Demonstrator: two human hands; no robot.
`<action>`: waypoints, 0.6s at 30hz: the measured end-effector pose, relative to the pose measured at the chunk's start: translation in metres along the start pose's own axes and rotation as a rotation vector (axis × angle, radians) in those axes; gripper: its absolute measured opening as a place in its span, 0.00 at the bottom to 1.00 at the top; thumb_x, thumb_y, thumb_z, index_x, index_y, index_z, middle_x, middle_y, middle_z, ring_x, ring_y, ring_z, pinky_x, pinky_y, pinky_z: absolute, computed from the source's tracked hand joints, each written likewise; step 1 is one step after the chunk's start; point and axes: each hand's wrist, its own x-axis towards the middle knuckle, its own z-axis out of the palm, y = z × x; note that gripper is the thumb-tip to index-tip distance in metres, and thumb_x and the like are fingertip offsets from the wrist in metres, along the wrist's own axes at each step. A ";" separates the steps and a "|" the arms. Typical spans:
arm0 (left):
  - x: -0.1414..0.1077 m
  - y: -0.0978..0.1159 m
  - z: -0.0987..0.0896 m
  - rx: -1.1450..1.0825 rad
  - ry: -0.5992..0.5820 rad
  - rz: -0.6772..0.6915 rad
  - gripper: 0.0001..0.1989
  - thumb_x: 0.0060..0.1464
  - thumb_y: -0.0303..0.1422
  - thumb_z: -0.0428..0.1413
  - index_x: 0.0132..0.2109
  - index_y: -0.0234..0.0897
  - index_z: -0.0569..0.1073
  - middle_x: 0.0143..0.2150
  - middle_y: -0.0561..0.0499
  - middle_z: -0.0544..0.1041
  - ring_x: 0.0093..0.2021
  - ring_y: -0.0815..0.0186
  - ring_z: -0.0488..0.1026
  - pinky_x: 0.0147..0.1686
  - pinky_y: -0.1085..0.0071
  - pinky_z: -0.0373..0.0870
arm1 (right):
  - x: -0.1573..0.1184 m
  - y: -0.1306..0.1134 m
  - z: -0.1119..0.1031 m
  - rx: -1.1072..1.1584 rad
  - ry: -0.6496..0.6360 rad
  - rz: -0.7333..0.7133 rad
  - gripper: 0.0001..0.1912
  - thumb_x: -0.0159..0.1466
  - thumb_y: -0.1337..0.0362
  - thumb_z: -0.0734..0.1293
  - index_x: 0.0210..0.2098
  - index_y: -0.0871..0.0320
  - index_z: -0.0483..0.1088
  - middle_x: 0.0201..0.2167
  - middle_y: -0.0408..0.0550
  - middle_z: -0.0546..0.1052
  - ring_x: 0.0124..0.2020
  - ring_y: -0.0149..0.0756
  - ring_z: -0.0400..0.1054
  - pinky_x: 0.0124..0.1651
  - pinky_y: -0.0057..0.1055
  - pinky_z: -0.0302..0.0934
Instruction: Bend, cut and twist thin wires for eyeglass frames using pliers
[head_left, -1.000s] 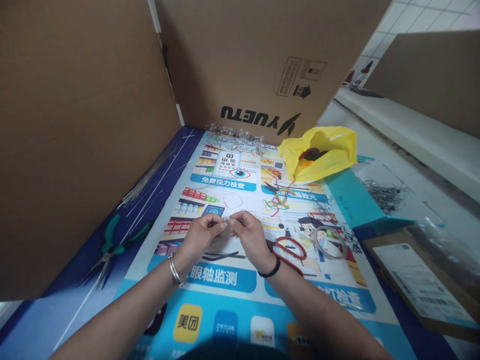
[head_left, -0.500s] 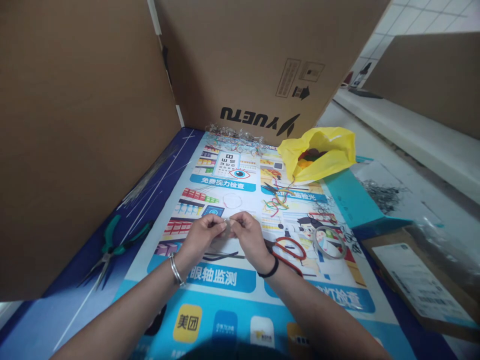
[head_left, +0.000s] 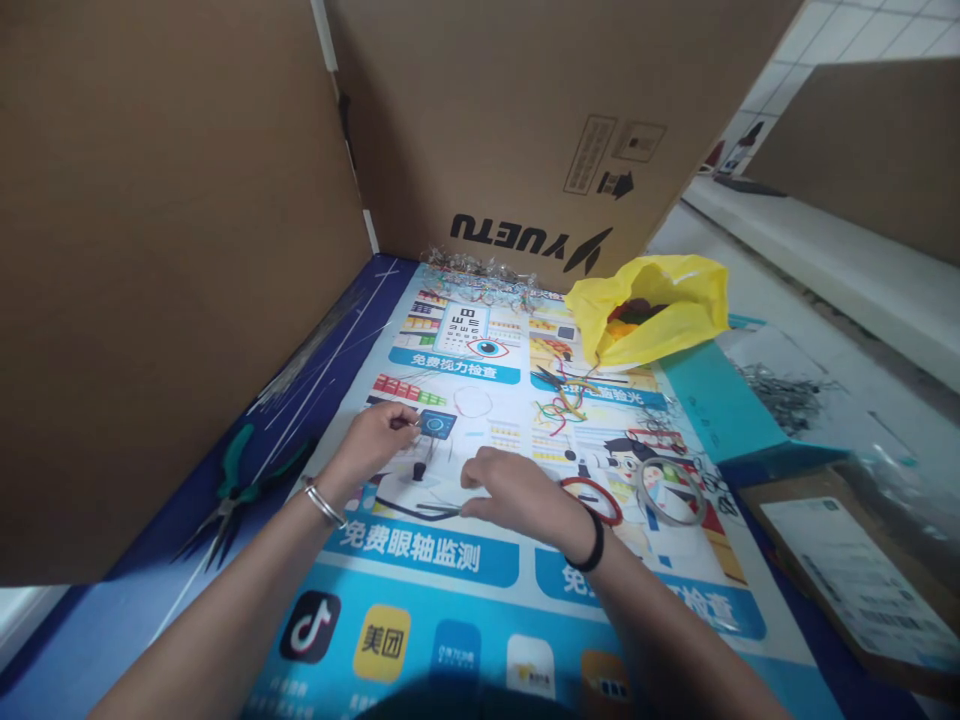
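Observation:
My left hand (head_left: pixel 379 435) is closed in a pinch above the printed mat (head_left: pixel 480 500), on something small and thin that I cannot make out. To its right, my right hand (head_left: pixel 517 490) is held low over the mat, thumb and forefinger apart. A slim grey metal tool (head_left: pixel 436 509) lies at the tip of my right thumb; whether they touch I cannot tell. Red-handled scissors (head_left: pixel 611 508) lie partly hidden behind my right hand and wrist. Beyond my hands, a thin pale loop (head_left: pixel 472 402) rests on the mat.
Green-handled pliers (head_left: pixel 232 490) lie at left, near thin rods (head_left: pixel 300 370). Coloured strings (head_left: pixel 562 405), a grey tape ring (head_left: pixel 671 490) and a yellow bag (head_left: pixel 660 320) are at right. Cardboard walls (head_left: pixel 180 250) rise left and behind. A labelled parcel (head_left: pixel 847 570) sits far right.
My hands have parted. The left moved up and left, still pinched; the right came away with its fingers opened, towards the grey metal tool. The view has shifted slightly.

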 end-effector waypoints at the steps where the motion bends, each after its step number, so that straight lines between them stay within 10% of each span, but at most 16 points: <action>1: 0.001 -0.002 -0.002 0.037 0.004 0.004 0.09 0.40 0.35 0.59 0.31 0.35 0.74 0.23 0.54 0.73 0.24 0.68 0.68 0.25 0.74 0.63 | -0.002 -0.002 0.000 -0.045 -0.030 -0.016 0.11 0.54 0.60 0.71 0.34 0.58 0.70 0.35 0.47 0.72 0.34 0.35 0.66 0.31 0.27 0.52; 18: -0.002 -0.010 -0.001 0.645 0.054 0.296 0.10 0.53 0.36 0.51 0.39 0.37 0.73 0.41 0.48 0.73 0.38 0.64 0.71 0.37 0.70 0.66 | -0.005 -0.002 -0.001 -0.197 -0.142 -0.194 0.07 0.61 0.69 0.61 0.30 0.61 0.70 0.32 0.51 0.74 0.35 0.37 0.67 0.31 0.29 0.52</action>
